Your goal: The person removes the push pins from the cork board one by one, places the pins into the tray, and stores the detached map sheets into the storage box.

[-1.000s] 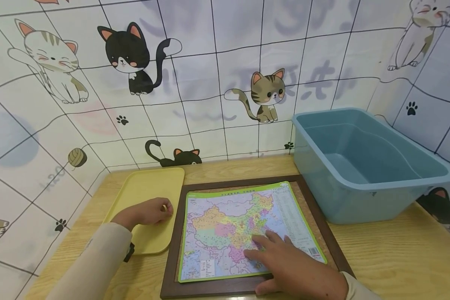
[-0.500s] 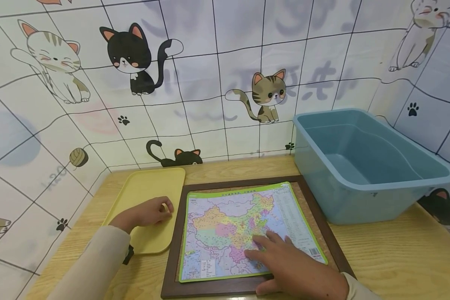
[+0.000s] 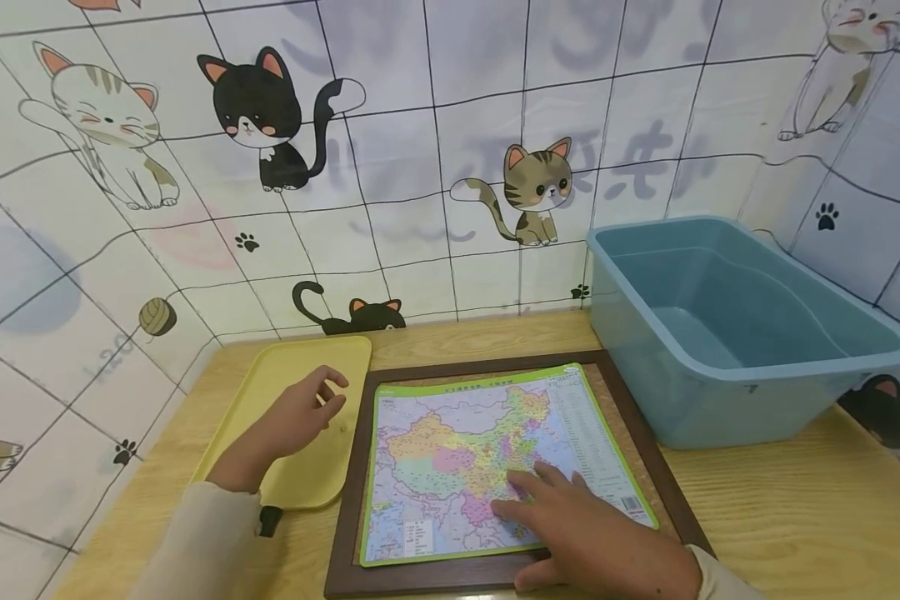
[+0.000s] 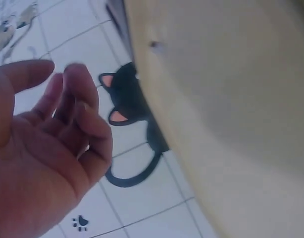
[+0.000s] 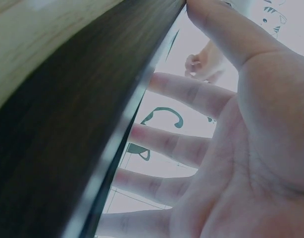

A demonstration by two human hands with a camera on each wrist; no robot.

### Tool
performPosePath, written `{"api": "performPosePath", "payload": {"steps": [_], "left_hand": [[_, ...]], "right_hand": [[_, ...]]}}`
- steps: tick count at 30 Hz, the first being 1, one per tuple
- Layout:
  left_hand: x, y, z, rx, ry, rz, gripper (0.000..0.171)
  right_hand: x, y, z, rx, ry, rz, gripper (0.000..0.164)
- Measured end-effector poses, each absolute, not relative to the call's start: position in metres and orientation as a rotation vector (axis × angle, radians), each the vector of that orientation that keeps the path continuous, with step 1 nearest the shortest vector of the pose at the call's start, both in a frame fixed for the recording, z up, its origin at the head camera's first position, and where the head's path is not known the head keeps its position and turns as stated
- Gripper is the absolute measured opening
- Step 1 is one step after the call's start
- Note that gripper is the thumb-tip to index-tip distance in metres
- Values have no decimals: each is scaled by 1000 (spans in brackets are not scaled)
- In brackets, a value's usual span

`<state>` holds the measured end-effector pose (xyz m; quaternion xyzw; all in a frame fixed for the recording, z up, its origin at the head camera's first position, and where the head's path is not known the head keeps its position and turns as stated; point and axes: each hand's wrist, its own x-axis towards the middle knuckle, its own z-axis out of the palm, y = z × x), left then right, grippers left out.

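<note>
A map sheet [image 3: 457, 467] with a green border lies on a cork board [image 3: 621, 417] in a dark brown frame [image 3: 487, 360]. My right hand [image 3: 592, 525] rests on its lower right part, fingers spread and straight; the right wrist view shows the fingertips at the sheet and the thumb by the frame. Over the yellow tray [image 3: 288, 375], left of the board, hovers my left hand [image 3: 303, 412], thumb and fingers apart and nothing between them. Near its fingertips, a tiny clear piece with a dark spot [image 4: 157, 46] lies on the tray, its kind too small to make out.
A large blue plastic tub [image 3: 776, 408] stands behind and right of the board, its inside bare. Cat-printed wall covering [image 3: 412, 250] encloses the wooden table [image 3: 780, 517] at the back and both sides. A black band [image 3: 268, 521] shows at my left wrist.
My left hand has lifted off the yellow tray and its pinched fingers have parted, with a tiny piece now showing on the tray. My right hand has stayed on the map.
</note>
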<state>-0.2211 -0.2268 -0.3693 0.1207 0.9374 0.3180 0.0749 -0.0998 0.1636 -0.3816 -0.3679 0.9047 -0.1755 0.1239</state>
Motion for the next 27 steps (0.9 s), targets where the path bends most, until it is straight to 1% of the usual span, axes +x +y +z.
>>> {"api": "performPosePath", "payload": {"steps": [7,12,27], "left_hand": [[-212,-202,-357,289,2973,988,27],[-211,-191,-358,246,3004,935,32],[-198,-187,-362,285,2923,716,37]], "right_hand": [[-98,165,-382,-1057,2634,-524,71],[-98,167,-381,-1032,2603,-549,71],[-98,163,-379,-1042,2640,-465,68]]}}
